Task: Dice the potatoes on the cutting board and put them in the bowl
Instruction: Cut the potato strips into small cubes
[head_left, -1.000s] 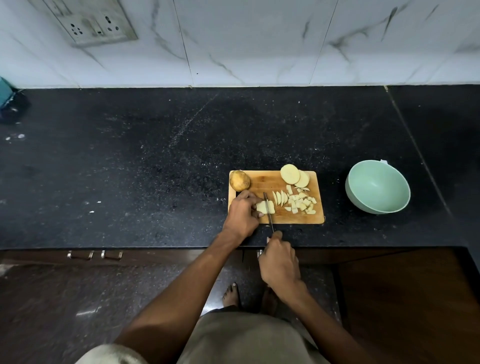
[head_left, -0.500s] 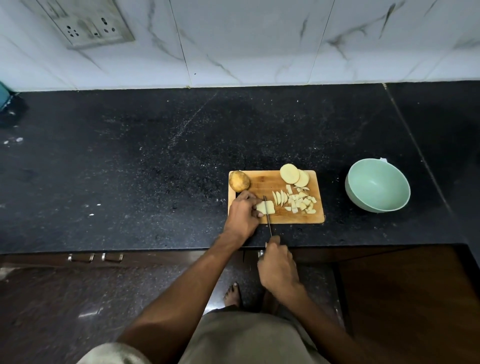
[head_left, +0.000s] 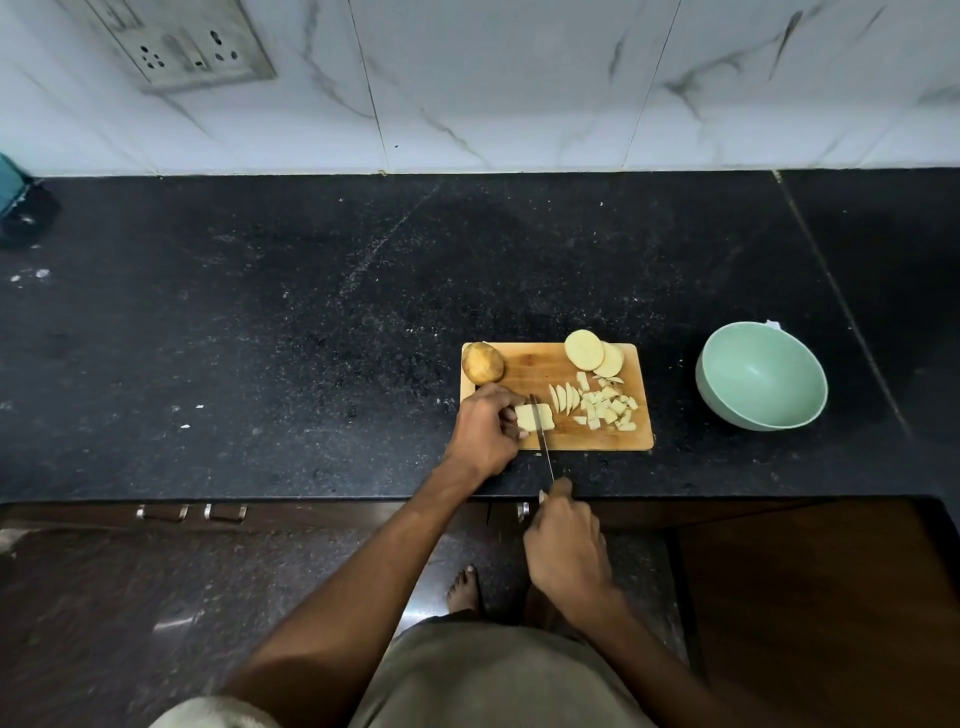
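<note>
Knife (head_left: 542, 439) runs front-to-back across the potato stack (head_left: 535, 417) at the cutting board's (head_left: 597, 440) front-left corner, left hand (head_left: 485, 431) pinching the stack, right hand (head_left: 566, 545) wrapped round the handle, diced pieces (head_left: 605, 408) mid-board, bowl (head_left: 761, 375) waiting off the board's right edge.

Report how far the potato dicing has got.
Done: a pile of diced pieces and some slices lie on the cutting board. In hand: the left hand holds a potato slab while the right hand works the knife. Left: two round slices, the unpeeled potato, and filling the empty bowl.
</note>
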